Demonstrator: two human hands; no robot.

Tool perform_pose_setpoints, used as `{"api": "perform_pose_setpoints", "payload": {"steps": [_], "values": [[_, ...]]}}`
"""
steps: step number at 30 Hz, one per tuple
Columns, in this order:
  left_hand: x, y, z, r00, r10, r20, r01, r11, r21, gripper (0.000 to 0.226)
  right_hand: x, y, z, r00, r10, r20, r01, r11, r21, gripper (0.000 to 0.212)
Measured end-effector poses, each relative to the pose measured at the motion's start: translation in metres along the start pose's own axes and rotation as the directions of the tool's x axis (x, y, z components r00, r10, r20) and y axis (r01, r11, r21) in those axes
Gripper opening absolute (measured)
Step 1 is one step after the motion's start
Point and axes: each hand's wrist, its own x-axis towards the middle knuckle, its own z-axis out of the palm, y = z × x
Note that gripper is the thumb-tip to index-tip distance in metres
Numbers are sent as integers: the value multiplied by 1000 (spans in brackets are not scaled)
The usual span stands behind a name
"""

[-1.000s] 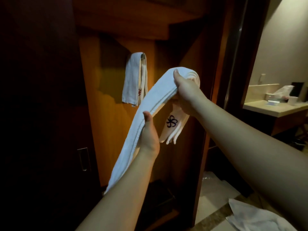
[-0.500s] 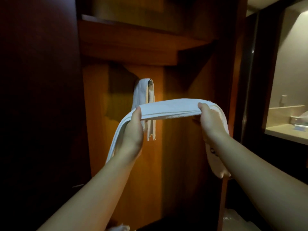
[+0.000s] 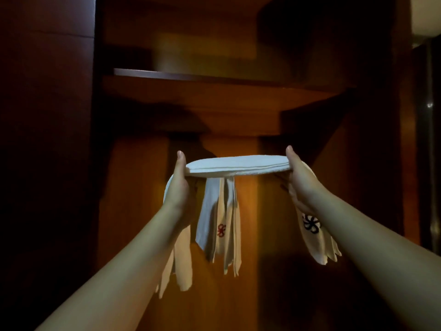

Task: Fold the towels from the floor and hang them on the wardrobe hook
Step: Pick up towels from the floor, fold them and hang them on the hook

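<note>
A folded white towel (image 3: 236, 166) is stretched level between my hands inside the wardrobe. My left hand (image 3: 179, 182) grips its left part, with one end hanging down past my forearm. My right hand (image 3: 298, 174) grips its right part, and the end below it shows a dark flower logo (image 3: 310, 223). Behind the held towel, another white towel (image 3: 218, 218) with a red logo hangs against the back panel. The hook itself is hidden behind the held towel.
A wooden shelf (image 3: 214, 78) spans the wardrobe above my hands. Dark wooden panels (image 3: 47, 163) close in on the left, and the wardrobe's side wall (image 3: 372, 139) stands on the right. A lit room edge (image 3: 427, 17) shows at the top right.
Both hands have raised the towel from a slanted hold to a level one, close in front of the hanging towel. The view has tilted up, and the floor and bathroom have left the frame.
</note>
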Motion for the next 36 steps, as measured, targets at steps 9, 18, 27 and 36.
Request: {"api": "perform_pose_setpoints", "payload": {"steps": [9,18,27,36], "values": [[102,-24,-1,998,59,-15,-58,996,67,66,122,30,15,980,61,190,-61,998,-7,91],[202,-62,-20,998,-27,-53,35,988,149,85,212,82,35,967,85,240,-94,995,23,106],[246,-92,-42,997,-52,-56,59,991,123,130,263,131,54,970,33,239,-52,996,72,115],[275,-106,-49,995,-27,-96,36,995,91,117,300,147,63,972,60,228,-88,990,113,107]]}}
